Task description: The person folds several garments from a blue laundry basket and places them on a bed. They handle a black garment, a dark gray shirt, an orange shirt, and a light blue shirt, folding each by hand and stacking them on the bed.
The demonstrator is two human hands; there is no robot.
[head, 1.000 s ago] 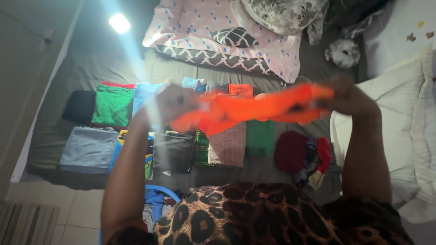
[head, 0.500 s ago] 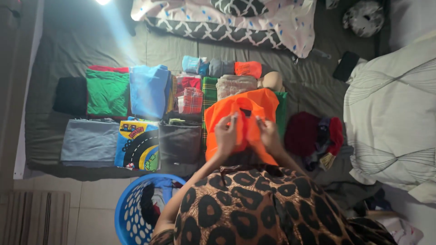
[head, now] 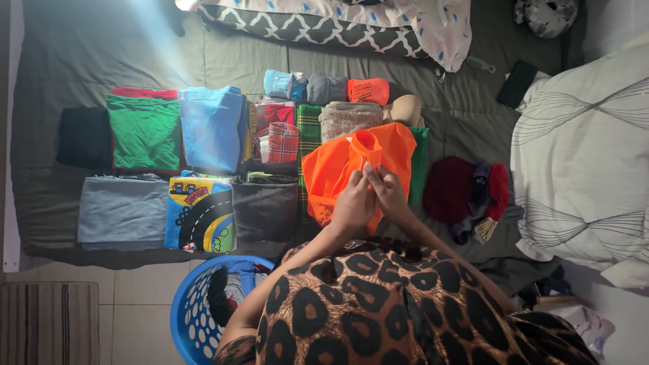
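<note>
An orange garment (head: 336,169) lies spread on the grey bed sheet (head: 88,61), over folded clothes. My left hand (head: 353,206) and my right hand (head: 390,191) meet at its middle, fingers pinching the orange cloth together. Folded clothes lie in rows to the left: a green one (head: 145,132), a blue one (head: 211,127), a grey one (head: 122,209), a printed road-pattern one (head: 200,215) and a dark grey one (head: 265,208). My leopard-print top (head: 392,304) fills the bottom of the view.
A blue laundry basket (head: 186,311) with clothes stands on the tiled floor at the bed's near edge. Small rolled items (head: 328,88) sit beyond the orange garment. A maroon and red pile (head: 466,189) lies right, beside a white duvet (head: 588,155). A patterned blanket (head: 378,30) lies at the far side.
The orange garment, held stretched up in the air a second ago, has come down onto the bed. My hands moved from its ends to its middle and closer together.
</note>
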